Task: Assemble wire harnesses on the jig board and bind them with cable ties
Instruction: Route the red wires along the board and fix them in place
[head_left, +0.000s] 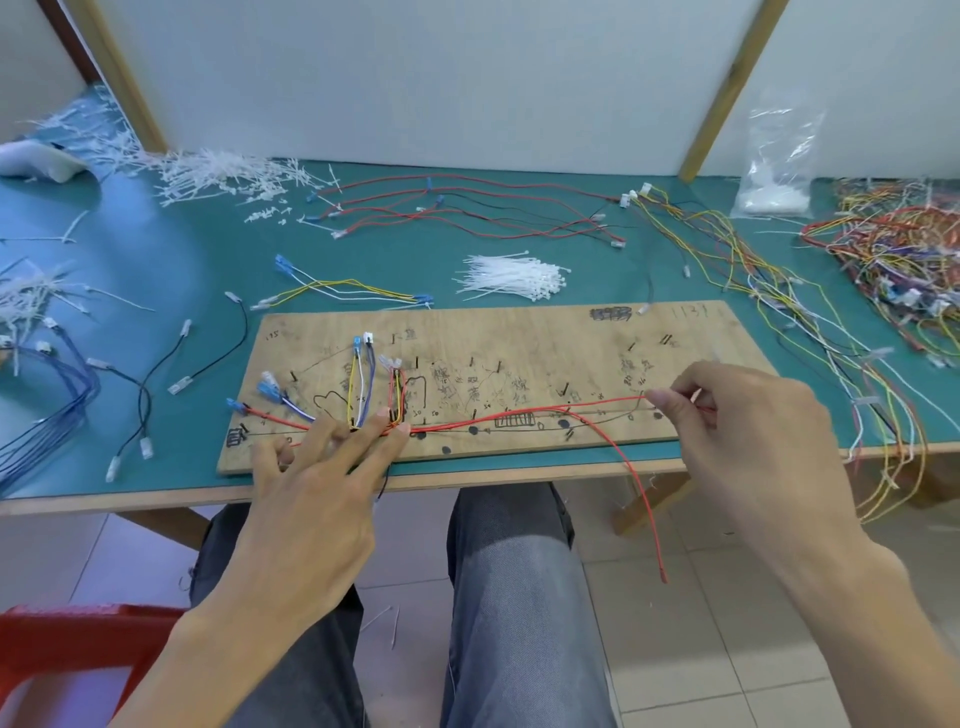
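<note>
- Jig board (519, 332) lies on the green table (208, 270), at the near edge.
- Left hand (311, 499): fingers spread flat, pressing the wire bundle (358, 400) down on the board's left part; nothing gripped.
- Right hand (748, 431): thumb and forefinger pinched on a red wire (519, 415) at the board's right end.
- Red wire runs taut along the board's lower edge between both hands; a loose red end hangs off the table.
- Cable ties (514, 278) piled just behind the board.
</note>
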